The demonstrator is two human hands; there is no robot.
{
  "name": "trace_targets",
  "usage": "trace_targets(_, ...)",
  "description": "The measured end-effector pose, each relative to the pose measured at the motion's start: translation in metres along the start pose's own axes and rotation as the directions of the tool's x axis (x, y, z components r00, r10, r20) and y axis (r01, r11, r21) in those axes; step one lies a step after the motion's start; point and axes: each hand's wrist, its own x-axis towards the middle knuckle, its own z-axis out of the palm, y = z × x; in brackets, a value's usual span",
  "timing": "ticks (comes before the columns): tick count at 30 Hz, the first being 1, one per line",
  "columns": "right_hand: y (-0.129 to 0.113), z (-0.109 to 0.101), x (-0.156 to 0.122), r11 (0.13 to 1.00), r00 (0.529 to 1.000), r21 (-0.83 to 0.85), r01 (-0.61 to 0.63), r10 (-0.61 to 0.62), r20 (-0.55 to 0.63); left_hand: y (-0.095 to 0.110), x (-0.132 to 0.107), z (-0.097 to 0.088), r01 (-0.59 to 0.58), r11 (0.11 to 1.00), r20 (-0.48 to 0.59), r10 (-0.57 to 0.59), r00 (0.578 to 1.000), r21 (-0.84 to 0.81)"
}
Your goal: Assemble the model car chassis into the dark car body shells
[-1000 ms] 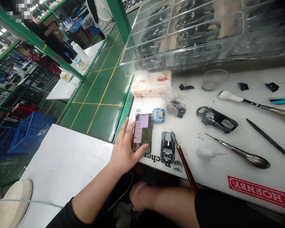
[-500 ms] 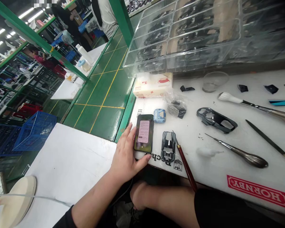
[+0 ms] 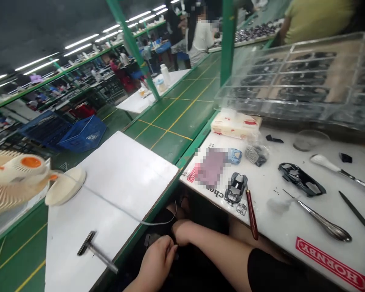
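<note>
My left hand is down below the table edge, over my lap, with its fingers curled against something small and dark that I cannot make out. Beside it lies a bare forearm with a black sleeve. Its rounded end looks like my right hand, with the fingers hidden. On the white table, a phone lies alone near the left edge. Next to it are a small grey toy car body and a red-handled brush.
A black car shell, metal hand tools, a tissue pack and a clear compartment tray are on the table. To the left are a white board with a hammer-like tool, a desk fan and blue crates. People work at the far benches.
My left hand has left the phone and dropped below the table to my lap. My view has swung left and up, bringing the fan and hammer-like tool into sight.
</note>
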Motion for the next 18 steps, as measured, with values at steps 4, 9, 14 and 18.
trace_targets(4,-0.003,-0.007,-0.023,0.987,0.992,-0.158,-0.029,0.048,0.113,-0.019,-0.021,0.010,0.055,0.996,-0.025,-0.057,0.998,-0.073)
trace_targets(9,-0.022,0.001,-0.074,0.980,0.997,-0.182,-0.079,0.074,-0.032,-0.027,-0.041,0.023,-0.009,0.994,-0.003,0.009,1.000,-0.110)
trace_targets(14,-0.036,0.025,-0.182,0.999,0.922,-0.042,-0.002,-0.014,-0.386,-0.022,-0.048,0.012,-0.164,0.970,-0.008,0.165,0.986,-0.181)
trace_targets(18,-0.027,0.043,-0.263,0.989,0.692,0.131,-0.068,0.141,-0.708,0.015,-0.035,-0.010,-0.325,0.931,-0.093,0.313,0.945,-0.167)
